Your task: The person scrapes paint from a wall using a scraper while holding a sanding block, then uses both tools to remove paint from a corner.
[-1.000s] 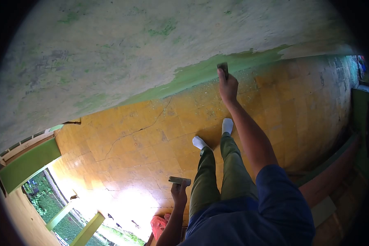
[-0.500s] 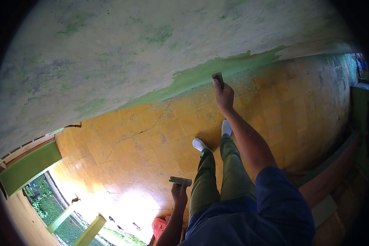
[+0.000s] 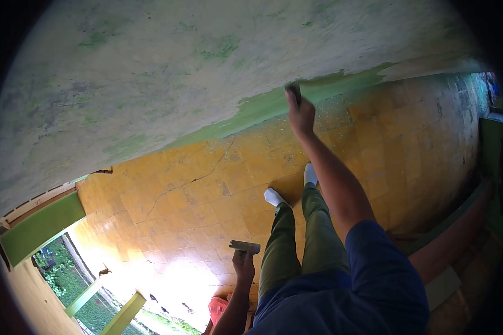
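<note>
Up at the wall, the right hand grips a scraper, its blade against the green paint band just above the yellow tiled floor. Lower down, the left hand is closed around a second scraper, held beside the green trousers.

Raised scraper — just a blur

- Your right arm reaches nearly straight ahead, and your right hand is raised with its fingers curled tight in a grip.
- Your left hand hangs low at your side, fist closed.
</note>
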Demonstrator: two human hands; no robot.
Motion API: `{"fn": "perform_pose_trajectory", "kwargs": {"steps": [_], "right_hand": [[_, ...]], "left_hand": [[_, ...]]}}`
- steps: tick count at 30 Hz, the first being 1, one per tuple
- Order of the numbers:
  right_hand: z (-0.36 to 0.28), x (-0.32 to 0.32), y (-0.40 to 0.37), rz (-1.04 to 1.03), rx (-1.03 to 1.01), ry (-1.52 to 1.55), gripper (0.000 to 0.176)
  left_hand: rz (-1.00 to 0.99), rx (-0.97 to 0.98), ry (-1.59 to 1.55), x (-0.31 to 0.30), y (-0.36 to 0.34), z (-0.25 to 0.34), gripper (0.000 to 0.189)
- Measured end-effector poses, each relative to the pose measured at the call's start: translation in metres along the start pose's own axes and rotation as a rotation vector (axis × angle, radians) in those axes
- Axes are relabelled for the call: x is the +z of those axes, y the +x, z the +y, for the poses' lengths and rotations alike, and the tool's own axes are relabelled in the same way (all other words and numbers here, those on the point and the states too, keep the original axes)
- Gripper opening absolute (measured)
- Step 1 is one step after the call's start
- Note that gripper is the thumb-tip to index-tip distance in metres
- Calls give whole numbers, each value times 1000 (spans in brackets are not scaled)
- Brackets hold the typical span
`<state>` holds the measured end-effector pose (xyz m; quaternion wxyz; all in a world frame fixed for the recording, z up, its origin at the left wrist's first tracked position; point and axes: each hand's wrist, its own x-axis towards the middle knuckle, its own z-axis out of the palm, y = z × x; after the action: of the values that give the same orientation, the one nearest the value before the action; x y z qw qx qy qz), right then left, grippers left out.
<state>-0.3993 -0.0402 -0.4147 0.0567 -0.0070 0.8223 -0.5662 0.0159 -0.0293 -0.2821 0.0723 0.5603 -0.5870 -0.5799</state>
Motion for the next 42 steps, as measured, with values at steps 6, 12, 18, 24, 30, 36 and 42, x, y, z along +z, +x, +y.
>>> {"fn": "perform_pose_trajectory", "kwargs": {"steps": [6, 12, 18, 24, 30, 36, 42], "right_hand": [[6, -9, -21, 16, 7, 56, 50], [-8, -1, 5, -4, 23, 121, 50], [-12, -18, -18, 36, -38, 146, 52], [-22, -10, 5, -51, 79, 39, 54], [0, -17, -17, 1, 16, 55, 53], [-30, -16, 12, 25, -76, 246, 52], [2, -29, -9, -44, 86, -5, 52]], "left_hand": [[-9, -24, 34, -2, -3, -3, 13], [9, 1, -2, -2, -2, -3, 14], [-4, -20, 81, -2, 0, -3, 12], [-30, 5, 26, 5, 1, 10, 14], [-51, -27, 112, 6, -1, 8, 15], [-37, 19, 64, 15, -1, 13, 16], [-61, -13, 86, 17, 0, 20, 17]]}}
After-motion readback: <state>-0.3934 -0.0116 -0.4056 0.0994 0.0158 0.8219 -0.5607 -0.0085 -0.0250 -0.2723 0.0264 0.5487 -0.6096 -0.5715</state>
